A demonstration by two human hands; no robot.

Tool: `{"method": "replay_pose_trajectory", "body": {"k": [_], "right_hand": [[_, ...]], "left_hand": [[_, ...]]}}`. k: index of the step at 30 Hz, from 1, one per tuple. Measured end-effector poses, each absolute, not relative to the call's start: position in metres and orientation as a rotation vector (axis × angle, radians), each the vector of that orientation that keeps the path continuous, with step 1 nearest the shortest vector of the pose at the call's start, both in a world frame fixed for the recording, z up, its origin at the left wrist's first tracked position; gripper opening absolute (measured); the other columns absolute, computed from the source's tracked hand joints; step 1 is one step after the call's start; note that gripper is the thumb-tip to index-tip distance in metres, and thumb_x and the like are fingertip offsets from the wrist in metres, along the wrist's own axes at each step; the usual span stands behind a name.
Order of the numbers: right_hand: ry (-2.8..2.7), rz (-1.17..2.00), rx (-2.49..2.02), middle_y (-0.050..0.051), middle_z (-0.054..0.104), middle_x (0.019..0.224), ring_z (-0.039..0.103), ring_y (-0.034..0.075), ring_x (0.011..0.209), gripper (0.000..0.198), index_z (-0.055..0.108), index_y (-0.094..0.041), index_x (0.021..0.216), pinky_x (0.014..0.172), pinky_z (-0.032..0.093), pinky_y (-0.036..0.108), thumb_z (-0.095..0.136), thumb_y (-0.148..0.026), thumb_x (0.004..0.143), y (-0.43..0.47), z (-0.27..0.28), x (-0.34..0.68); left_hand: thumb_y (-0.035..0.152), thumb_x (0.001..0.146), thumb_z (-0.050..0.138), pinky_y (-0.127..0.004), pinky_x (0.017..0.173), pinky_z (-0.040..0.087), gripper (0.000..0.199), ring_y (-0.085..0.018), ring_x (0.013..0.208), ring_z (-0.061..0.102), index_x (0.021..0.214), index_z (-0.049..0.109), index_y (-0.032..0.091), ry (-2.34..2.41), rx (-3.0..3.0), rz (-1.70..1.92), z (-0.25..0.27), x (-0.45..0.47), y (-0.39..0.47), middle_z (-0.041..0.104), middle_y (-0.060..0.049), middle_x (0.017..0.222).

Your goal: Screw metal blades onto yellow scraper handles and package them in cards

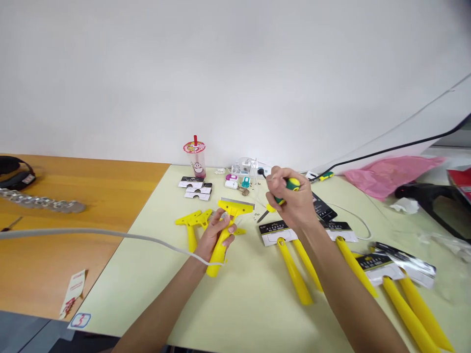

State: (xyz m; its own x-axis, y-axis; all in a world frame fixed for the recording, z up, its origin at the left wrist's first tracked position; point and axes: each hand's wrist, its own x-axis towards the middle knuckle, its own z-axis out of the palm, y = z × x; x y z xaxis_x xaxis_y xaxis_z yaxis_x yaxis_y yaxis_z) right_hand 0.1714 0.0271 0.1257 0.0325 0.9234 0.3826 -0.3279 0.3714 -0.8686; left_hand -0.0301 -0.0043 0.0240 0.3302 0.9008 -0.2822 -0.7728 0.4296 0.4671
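My left hand [217, 230] is closed around the handle of a yellow scraper [235, 208], held above the table with its metal blade edge facing the wall. My right hand [292, 196] is wrapped round the green and yellow handle of a screwdriver [293, 184]. Its dark shaft slants down to the left and ends a short way right of the scraper, apart from it. More yellow scrapers [191, 235] lie just left of my left hand. Under my right forearm are yellow handles [292, 274] with black and white cards [274, 233] at their ends.
A lidded cup [197, 164] with a red straw stands near the wall, behind folded cards [198, 190]. A power strip [243, 168] and small plastic cases [231, 184] are at the back. A grey cable [147, 239] crosses my left forearm. Pink plastic [390, 176] lies right.
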Motion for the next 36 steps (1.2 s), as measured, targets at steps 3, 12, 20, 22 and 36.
{"method": "replay_pose_trajectory", "body": {"k": [3,12,20,22,36], "right_hand": [[-1.552,0.852,-0.804,-0.002,0.053,0.073,0.047,0.014,0.065,0.022,0.080,-0.025,0.080,0.057,0.042,0.032,0.096,-0.040,0.081,0.031,0.112,0.167],[-1.982,0.835,-0.741,0.001,0.065,0.079,0.059,0.018,0.077,0.024,0.080,-0.022,0.087,0.077,0.047,0.035,0.078,-0.042,0.100,0.038,0.087,0.160],[-1.970,0.917,-0.797,0.003,0.069,0.079,0.060,0.019,0.077,0.028,0.081,-0.024,0.086,0.079,0.049,0.037,0.078,-0.049,0.098,0.039,0.087,0.161],[-1.963,0.941,-0.827,0.003,0.070,0.081,0.061,0.019,0.078,0.028,0.081,-0.024,0.086,0.079,0.049,0.037,0.079,-0.049,0.098,0.038,0.088,0.161],[-1.837,1.054,-1.215,0.000,0.072,0.074,0.060,0.017,0.072,0.019,0.081,-0.022,0.074,0.072,0.046,0.034,0.090,-0.037,0.083,0.019,0.112,0.157]], "left_hand": [[0.020,0.064,0.104,-0.012,0.034,0.034,0.056,-0.007,0.059,0.061,0.102,0.064,0.024,0.560,0.338,1.108,0.020,-0.030,-0.004,0.062,0.004,0.087],[0.029,0.068,0.103,-0.016,0.034,0.037,0.047,-0.013,0.060,0.067,0.097,0.067,0.021,0.543,0.514,1.114,0.017,-0.027,-0.006,0.067,0.001,0.085],[0.026,0.072,0.101,-0.018,0.033,0.042,0.042,-0.016,0.061,0.070,0.099,0.069,0.023,0.541,0.507,1.124,0.014,-0.027,-0.007,0.070,0.000,0.084],[0.025,0.072,0.101,-0.018,0.033,0.043,0.042,-0.016,0.060,0.070,0.098,0.068,0.022,0.550,0.517,1.130,0.015,-0.027,-0.007,0.071,0.001,0.083],[0.032,0.074,0.099,-0.019,0.035,0.047,0.042,-0.017,0.059,0.071,0.086,0.061,0.019,0.624,0.695,1.176,0.024,-0.023,-0.014,0.071,0.000,0.079]]}}
